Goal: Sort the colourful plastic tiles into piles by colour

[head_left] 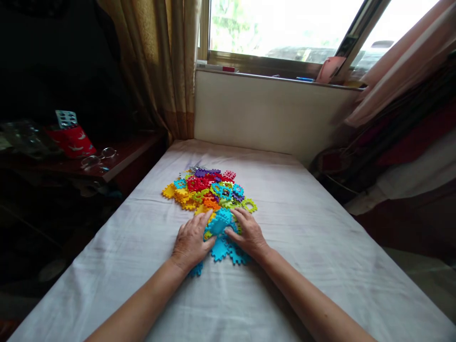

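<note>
Blue interlocking puzzle pieces with toothed edges (218, 224) lie stacked between my hands at the near side of a colourful heap. My left hand (192, 240) grips their left side, its fingers curved forward and its thumb toward the middle. From the right, my right hand (247, 232) holds the same blue pieces, with thumb and fingers bent around them. More blue pieces (220, 250) lie just below the hands on the sheet, and one blue piece (195, 270) is partly hidden by my left wrist. Yellow-green edges show under the stack.
Beyond my hands spreads a heap of yellow, red, purple, green and orange toothed pieces (199, 184). The pale sheet (306, 237) covers the surface under it. To the left, a dark table (131, 152) bears glasses (99, 158) and a red pouch (73, 141). Clothes (409, 175) hang at right.
</note>
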Demonstrator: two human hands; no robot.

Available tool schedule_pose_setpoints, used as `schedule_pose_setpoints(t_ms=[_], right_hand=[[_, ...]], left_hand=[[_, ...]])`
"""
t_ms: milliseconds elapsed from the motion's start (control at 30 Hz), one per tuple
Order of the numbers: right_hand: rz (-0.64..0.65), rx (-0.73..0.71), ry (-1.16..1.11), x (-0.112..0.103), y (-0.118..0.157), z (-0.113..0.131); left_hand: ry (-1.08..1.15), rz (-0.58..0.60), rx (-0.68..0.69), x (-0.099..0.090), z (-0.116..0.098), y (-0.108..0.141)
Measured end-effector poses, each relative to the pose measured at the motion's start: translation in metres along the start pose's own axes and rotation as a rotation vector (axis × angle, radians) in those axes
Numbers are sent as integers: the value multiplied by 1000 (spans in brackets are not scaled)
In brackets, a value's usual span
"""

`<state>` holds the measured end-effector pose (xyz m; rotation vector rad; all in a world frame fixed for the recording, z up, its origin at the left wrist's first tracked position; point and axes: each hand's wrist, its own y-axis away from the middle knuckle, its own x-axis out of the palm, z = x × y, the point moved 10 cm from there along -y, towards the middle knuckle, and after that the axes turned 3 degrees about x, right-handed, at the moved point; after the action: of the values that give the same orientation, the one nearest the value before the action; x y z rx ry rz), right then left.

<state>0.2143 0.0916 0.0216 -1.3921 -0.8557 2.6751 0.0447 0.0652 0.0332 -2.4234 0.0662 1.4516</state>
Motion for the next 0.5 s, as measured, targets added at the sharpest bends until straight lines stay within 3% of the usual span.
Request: schedule_pose_setpoints(t_ms=[167,333,400,500], right_hand=[[-100,80,-170,-1,-18,2],[-58,110,-226,-1,-68,16],[-32,132,-214,-4,-94,17],[-8,202,-153,-14,-122,0]], left_hand=[[129,-65,-101,-9,-2,-20],[209,-43,-177,-24,1,-61],[197,-60,-189,-38,9,-82],[171,-79,-230,-56,39,-110]])
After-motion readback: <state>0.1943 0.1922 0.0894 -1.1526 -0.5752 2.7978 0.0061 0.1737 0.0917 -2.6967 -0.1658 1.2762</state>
